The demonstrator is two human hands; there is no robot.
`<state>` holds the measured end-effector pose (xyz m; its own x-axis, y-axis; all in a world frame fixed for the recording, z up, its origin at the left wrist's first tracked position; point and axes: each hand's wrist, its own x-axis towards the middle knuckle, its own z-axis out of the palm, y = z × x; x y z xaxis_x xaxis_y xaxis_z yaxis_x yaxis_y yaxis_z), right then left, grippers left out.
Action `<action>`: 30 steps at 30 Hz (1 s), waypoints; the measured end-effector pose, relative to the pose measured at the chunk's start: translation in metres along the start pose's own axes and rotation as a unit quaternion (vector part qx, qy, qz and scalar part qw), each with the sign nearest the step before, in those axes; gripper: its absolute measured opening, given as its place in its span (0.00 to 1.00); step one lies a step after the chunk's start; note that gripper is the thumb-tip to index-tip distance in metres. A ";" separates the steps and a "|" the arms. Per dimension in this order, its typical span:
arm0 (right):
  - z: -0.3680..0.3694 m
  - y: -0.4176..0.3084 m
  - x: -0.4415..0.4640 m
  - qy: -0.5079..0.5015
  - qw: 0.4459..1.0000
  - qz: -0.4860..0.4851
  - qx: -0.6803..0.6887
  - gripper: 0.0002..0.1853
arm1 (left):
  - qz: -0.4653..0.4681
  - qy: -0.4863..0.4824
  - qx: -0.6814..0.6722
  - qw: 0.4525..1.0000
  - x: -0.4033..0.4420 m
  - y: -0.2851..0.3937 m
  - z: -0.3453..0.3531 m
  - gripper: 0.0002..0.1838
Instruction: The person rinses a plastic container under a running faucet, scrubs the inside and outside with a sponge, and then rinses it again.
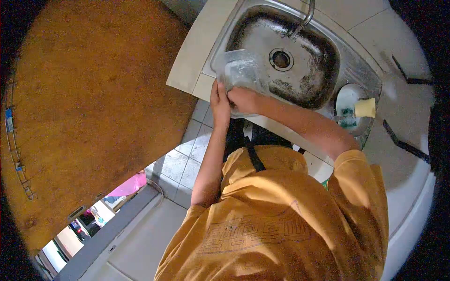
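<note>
A clear plastic container (243, 70) is tilted over the left edge of the metal sink (300, 86). My left hand (219, 96) grips its near left side, the fingers pressed against the wall. Inside the container, near its close end, lies my right hand (243, 99) with the fingers curled; what they hold, if anything, is hidden. Water runs from the faucet (308, 16) into the sink, to the right of the container.
A white oval dish (348, 97) with a yellow sponge (365, 108) and something green sits on the right drainboard. A large brown wooden panel (98, 93) stands at the left. Tiled floor (190, 145) shows below the counter.
</note>
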<state>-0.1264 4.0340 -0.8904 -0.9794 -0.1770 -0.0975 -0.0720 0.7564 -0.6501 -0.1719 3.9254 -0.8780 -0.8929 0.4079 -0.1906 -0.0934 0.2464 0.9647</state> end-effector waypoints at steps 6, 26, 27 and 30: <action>0.007 0.020 -0.004 0.084 0.995 0.034 -0.041 0.08 | 0.012 -0.023 -0.083 0.996 -0.017 -0.025 0.014 0.28; 0.001 0.066 -0.070 0.043 0.984 0.051 0.165 0.08 | 0.016 -0.061 -0.167 0.984 -0.029 -0.043 0.087 0.28; 0.003 0.071 -0.062 0.089 0.984 0.049 0.149 0.08 | 0.020 -0.056 -0.154 0.986 -0.028 -0.045 0.086 0.28; 0.010 0.086 -0.041 0.189 0.973 0.050 0.126 0.08 | 0.033 -0.042 -0.117 0.992 -0.021 -0.050 0.084 0.28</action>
<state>-0.0903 4.1003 -0.9498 -0.9818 0.1701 0.0839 0.0289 0.5714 -0.8202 -0.1114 3.9779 -0.9379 -0.8614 0.4907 -0.1313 -0.1447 0.0107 0.9894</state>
